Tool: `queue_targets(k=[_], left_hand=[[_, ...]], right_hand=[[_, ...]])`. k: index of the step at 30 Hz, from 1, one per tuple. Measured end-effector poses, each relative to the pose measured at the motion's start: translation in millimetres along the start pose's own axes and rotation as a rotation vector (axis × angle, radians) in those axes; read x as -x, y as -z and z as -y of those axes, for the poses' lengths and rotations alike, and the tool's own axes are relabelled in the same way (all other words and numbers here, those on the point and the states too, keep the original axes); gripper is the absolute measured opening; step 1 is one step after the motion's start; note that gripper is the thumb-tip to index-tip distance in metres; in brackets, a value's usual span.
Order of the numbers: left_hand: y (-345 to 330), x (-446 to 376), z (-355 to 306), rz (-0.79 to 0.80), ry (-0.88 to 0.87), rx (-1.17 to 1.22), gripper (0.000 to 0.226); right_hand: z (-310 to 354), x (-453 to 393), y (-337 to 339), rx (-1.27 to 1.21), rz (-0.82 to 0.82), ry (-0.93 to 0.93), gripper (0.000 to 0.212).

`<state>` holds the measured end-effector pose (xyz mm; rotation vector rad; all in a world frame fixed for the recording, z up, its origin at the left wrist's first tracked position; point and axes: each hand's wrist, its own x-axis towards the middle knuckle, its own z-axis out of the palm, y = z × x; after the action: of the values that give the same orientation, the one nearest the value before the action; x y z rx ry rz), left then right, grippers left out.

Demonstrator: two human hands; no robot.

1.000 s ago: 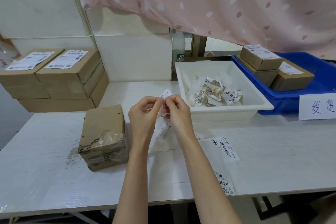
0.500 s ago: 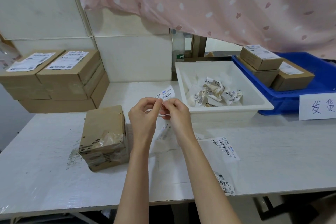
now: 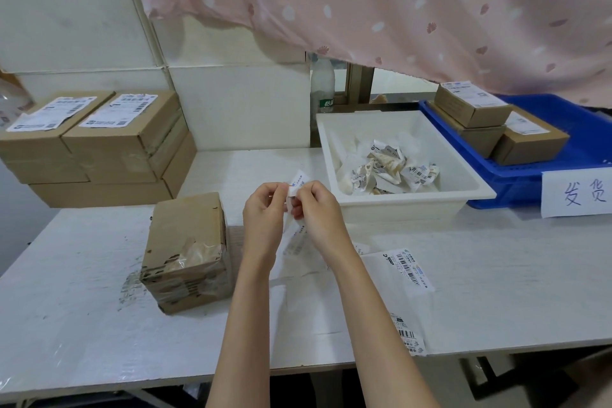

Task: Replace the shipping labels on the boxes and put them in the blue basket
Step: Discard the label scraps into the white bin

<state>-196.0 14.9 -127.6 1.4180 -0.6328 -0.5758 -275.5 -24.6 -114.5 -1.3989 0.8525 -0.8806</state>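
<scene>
Hands meet at the frame's centre, forearms rising from the bottom edge. The left hand [image 3: 265,209] and right hand [image 3: 318,205] both pinch one label [image 3: 299,180] between thumb and fingertips, its white corner poking up above them. A torn box [image 3: 188,252] stands left of centre on the table [image 3: 496,275]. The basket [image 3: 589,149], upper right, holds labelled boxes [image 3: 473,106]

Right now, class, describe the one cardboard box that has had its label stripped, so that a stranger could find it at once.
Start at the long white table. To the left of the person's two hands stands a lone brown cardboard box, apart from the stack of labelled boxes by the wall. Unlike those, its top bears no label, and crumpled clear tape clings to its scuffed near end.
</scene>
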Motion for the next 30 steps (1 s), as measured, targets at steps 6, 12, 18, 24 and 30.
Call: queue_targets(k=[6, 12, 18, 24, 30], left_hand=[[3, 2, -3, 0.059, 0.046, 0.087, 0.023], [-1, 3, -6, 0.015, 0.058, -0.033, 0.040], [0, -1, -8, 0.010, 0.016, -0.114, 0.019], [-2, 6, -13, 0.082, 0.022, -0.016, 0.037], [-6, 8, -24, 0.181, 0.116, -0.044, 0.048]], right_hand=[[1, -1, 2, 0.024, 0.038, -0.018, 0.016], [-2, -4, 5, -0.122, -0.060, -0.122, 0.029], [-2, -1, 2, 0.006, -0.033, -0.075, 0.037], [-1, -2, 4, -0.059, -0.002, -0.034, 0.026], [4, 3, 12, -0.135, 0.072, -0.070, 0.034]])
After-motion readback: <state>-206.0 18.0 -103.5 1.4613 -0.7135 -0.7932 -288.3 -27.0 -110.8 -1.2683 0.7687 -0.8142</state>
